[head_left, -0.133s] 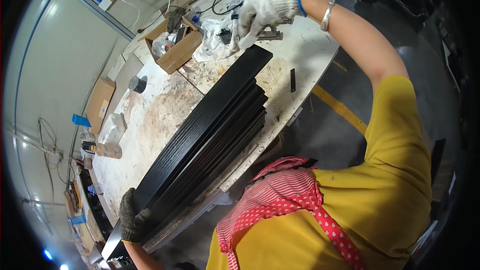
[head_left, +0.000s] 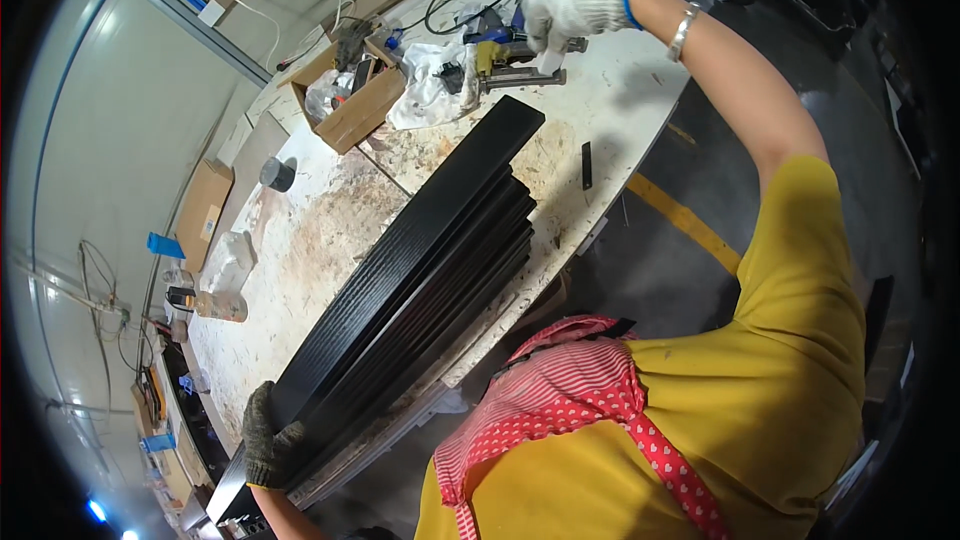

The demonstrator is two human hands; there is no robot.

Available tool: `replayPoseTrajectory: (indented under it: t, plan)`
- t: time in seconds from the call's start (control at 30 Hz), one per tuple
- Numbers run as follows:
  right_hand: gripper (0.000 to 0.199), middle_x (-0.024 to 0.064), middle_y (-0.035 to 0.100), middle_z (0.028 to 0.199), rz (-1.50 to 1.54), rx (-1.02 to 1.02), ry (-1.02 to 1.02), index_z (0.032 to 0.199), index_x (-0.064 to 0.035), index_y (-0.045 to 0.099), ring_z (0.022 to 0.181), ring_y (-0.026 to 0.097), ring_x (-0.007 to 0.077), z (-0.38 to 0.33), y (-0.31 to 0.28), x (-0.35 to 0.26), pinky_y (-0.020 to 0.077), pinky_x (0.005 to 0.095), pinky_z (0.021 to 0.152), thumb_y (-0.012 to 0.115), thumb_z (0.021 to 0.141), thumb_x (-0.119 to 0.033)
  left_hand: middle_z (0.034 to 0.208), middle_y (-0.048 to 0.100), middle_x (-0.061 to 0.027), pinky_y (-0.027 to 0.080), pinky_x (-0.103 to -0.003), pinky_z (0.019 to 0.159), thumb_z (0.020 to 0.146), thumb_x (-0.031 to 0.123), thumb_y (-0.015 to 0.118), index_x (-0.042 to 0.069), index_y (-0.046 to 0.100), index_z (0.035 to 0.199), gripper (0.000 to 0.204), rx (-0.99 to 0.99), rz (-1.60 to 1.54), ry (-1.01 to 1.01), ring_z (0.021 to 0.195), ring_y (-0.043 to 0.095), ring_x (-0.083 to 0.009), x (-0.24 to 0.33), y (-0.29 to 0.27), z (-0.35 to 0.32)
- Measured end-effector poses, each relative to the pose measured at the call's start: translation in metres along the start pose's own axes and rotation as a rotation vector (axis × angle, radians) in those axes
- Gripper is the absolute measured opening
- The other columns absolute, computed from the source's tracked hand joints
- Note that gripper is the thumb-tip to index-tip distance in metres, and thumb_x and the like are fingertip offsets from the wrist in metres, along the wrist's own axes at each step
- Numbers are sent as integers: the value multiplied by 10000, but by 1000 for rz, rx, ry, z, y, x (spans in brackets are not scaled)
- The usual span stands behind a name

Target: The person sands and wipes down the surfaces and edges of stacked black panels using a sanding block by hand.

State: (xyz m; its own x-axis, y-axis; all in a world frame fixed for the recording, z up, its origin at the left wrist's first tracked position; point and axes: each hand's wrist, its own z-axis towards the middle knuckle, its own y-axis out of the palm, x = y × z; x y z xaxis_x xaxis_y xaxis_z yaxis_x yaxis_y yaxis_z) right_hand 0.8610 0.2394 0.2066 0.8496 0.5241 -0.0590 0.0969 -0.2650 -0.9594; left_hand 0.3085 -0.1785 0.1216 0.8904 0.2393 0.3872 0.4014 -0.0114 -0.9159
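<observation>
A stack of long black ribbed boards (head_left: 400, 270) lies diagonally across the work table. My left hand (head_left: 268, 440), in a dark grey knit glove, is closed around the near end of the top board. Beyond the stack's far end, my right hand (head_left: 570, 8) wears a white glove with a blue cuff edge. Its fingers are bent around a small white piece (head_left: 550, 61), whose kind I cannot make out. Just below that hand lie metal-barred tools (head_left: 525, 78) with yellow and blue parts. A crumpled white cloth (head_left: 425, 90) with a small black item on it is alongside.
An open cardboard box (head_left: 350, 120) with assorted items stands at the back. A dark round container (head_left: 277, 173) and a clear bottle (head_left: 222, 306) are on the left. A thin black strip (head_left: 587, 166) lies near the right edge of the stained white table (head_left: 310, 250).
My right hand has shifted right and slightly up, away from the cloth, uncovering the yellow and blue tool parts. My left hand stays on the board; the whole view has shifted slightly.
</observation>
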Motion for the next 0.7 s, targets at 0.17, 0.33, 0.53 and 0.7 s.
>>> replayPoseTrajectory:
  t: [0.17,0.33,0.53,0.7]
  plan:
    - [356,145,657,1111,378,601,-433,1190,-38,698,1024,640,251,25,32,26,516,348,918,638,939,-283,1425,531,-197,376,-429,1131,666,447,887,-3,433,1482,1037,0,-40,-47,1346,485,-328,7,-10,-9]
    - [413,129,567,1401,1311,432,-450,1399,20,534,1247,572,173,15,75,-24,461,302,1062,556,1021,-143,1421,530,-227,399,-445,1117,744,425,832,30,504,1428,856,32,122,-35,1335,491,-384,25,-25,-19]
    - [456,100,510,1480,795,684,-563,1458,14,478,1316,497,155,78,111,47,369,279,1125,516,1052,-190,1352,577,-195,373,-456,1106,749,592,772,82,530,1408,868,52,264,-39,1274,522,-371,19,-12,-21]
    - [474,132,422,1560,593,736,-498,1495,-24,445,1455,373,242,106,145,97,321,354,1188,462,1032,-122,1303,594,-182,420,-462,1063,748,564,784,56,555,1366,832,32,228,15,1224,551,-378,15,-18,-23]
